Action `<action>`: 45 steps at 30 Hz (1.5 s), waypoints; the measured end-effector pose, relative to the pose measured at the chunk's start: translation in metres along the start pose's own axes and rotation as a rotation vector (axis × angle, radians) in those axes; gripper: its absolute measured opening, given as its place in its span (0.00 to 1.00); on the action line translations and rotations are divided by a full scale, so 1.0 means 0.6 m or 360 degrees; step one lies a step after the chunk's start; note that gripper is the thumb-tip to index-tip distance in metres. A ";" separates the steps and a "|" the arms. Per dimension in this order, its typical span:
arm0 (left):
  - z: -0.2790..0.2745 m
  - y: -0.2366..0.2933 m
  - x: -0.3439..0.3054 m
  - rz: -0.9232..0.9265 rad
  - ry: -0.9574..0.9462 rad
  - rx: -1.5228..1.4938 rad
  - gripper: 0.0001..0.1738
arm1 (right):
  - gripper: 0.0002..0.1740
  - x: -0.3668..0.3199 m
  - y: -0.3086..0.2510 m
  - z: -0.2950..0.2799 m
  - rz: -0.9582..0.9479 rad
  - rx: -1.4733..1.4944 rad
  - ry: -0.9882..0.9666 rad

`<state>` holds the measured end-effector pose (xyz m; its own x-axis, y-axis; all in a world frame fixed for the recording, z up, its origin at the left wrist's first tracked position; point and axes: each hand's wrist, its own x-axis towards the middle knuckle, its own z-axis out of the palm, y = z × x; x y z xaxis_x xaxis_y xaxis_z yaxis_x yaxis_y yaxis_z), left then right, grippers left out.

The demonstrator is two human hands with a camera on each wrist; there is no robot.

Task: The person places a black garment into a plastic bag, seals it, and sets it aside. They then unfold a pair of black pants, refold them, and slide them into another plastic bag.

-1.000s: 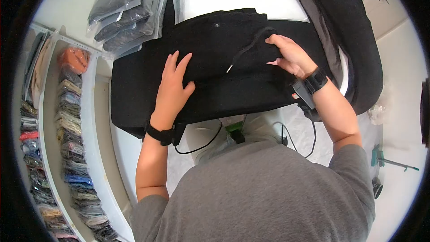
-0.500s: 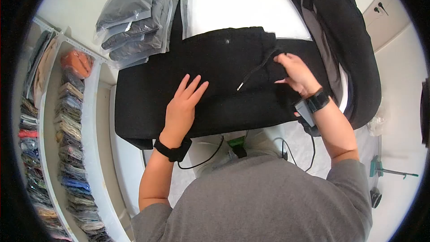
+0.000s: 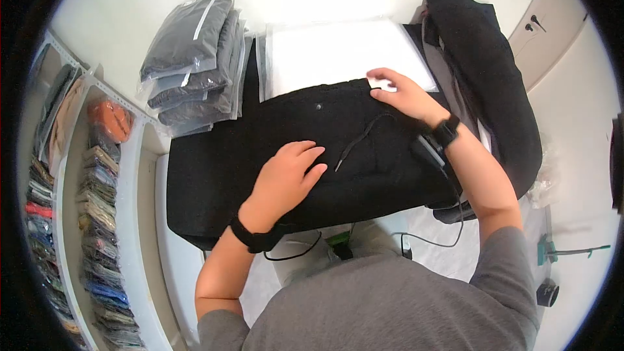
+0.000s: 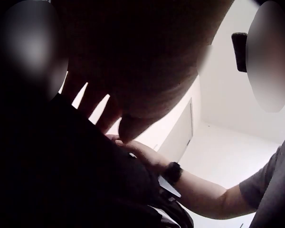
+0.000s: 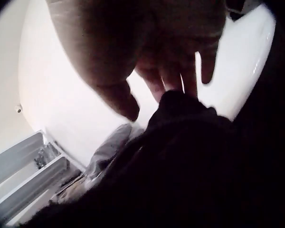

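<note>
A folded black garment [image 3: 344,117] with a dark drawstring [image 3: 361,140] and a small round metal fitting [image 3: 318,107] lies on the black-covered table [image 3: 201,188]. My left hand [image 3: 281,179] rests on its lower left part, fingers relaxed and thumb apart. At the garment's upper right corner is my right hand [image 3: 404,96]. In the right wrist view, the right fingers [image 5: 173,80] reach to a raised fold of dark cloth [image 5: 180,111], while the thumb [image 5: 121,99] stands apart from it. The left wrist view is mostly dark around the left fingers [image 4: 92,97].
Behind the garment lies a stack of clear plastic bags [image 3: 331,52]. Bagged dark clothes [image 3: 195,58] are piled at the back left, and a large black garment [image 3: 487,78] drapes over the right end. Shelves [image 3: 97,221] of packed clothes line the left side.
My right hand has moved up from beside the drawstring to the garment's top right corner. The left hand has shifted right across the cloth. The head view has tilted, lowering the table in frame.
</note>
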<state>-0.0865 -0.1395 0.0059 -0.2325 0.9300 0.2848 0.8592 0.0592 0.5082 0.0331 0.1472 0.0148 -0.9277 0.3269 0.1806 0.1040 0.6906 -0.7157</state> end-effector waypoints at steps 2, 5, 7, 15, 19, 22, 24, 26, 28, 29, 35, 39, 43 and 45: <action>-0.007 0.016 0.022 -0.0051 -0.0063 0.0022 0.18 | 0.24 0.023 0.011 -0.005 0.0244 0.0246 -0.0297; -0.024 0.021 0.060 -0.0019 -0.0121 0.0074 0.19 | 0.24 0.032 0.017 -0.011 0.0235 0.0171 -0.0396; -0.028 0.005 0.103 0.0200 -0.0108 0.0171 0.22 | 0.23 0.032 0.014 -0.010 0.0289 0.0304 -0.0437; 0.063 -0.062 0.249 0.0206 -0.0224 0.0126 0.28 | 0.22 -0.001 0.036 0.000 0.0363 0.0673 -0.0247; 0.033 -0.058 0.260 0.0008 -0.0401 -0.0311 0.22 | 0.22 0.018 0.061 -0.005 0.0494 0.0725 0.0034; 0.010 -0.065 0.252 -0.0059 -0.0416 -0.0581 0.20 | 0.23 0.050 0.086 0.025 0.0557 0.0759 0.0029; -0.001 -0.063 0.249 -0.0251 -0.0346 -0.0653 0.21 | 0.21 0.069 0.092 0.041 0.0582 0.0690 -0.0158; -0.007 -0.064 0.250 -0.0339 -0.0426 -0.0767 0.21 | 0.18 0.070 0.082 0.044 0.0495 0.0560 -0.0064; -0.008 -0.064 0.256 -0.0392 -0.0474 -0.0865 0.22 | 0.16 0.058 0.064 0.030 0.0409 0.0949 -0.0015; -0.004 -0.070 0.261 -0.0392 -0.0486 -0.0860 0.22 | 0.16 0.053 0.054 0.028 0.0414 0.0958 -0.0006; 0.032 -0.096 0.281 -0.0195 -0.0170 -0.0437 0.22 | 0.13 0.018 0.024 0.023 0.0604 0.1364 -0.0045; 0.034 -0.089 0.283 -0.0371 -0.0471 -0.0559 0.21 | 0.15 0.022 0.072 0.042 0.0654 0.1588 -0.0081; 0.036 -0.085 0.280 -0.0313 -0.0485 -0.0484 0.20 | 0.24 0.001 0.012 0.021 0.0904 0.1238 -0.0291; 0.026 -0.078 0.277 -0.0330 -0.0507 -0.0558 0.20 | 0.27 -0.002 0.015 0.031 0.0764 0.1056 -0.0353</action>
<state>-0.1583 0.0180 0.0168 -0.1845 0.9792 -0.0848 0.5929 0.1797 0.7850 0.0284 0.1412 -0.0042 -0.8928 0.3058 -0.3307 0.3365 -0.0350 -0.9410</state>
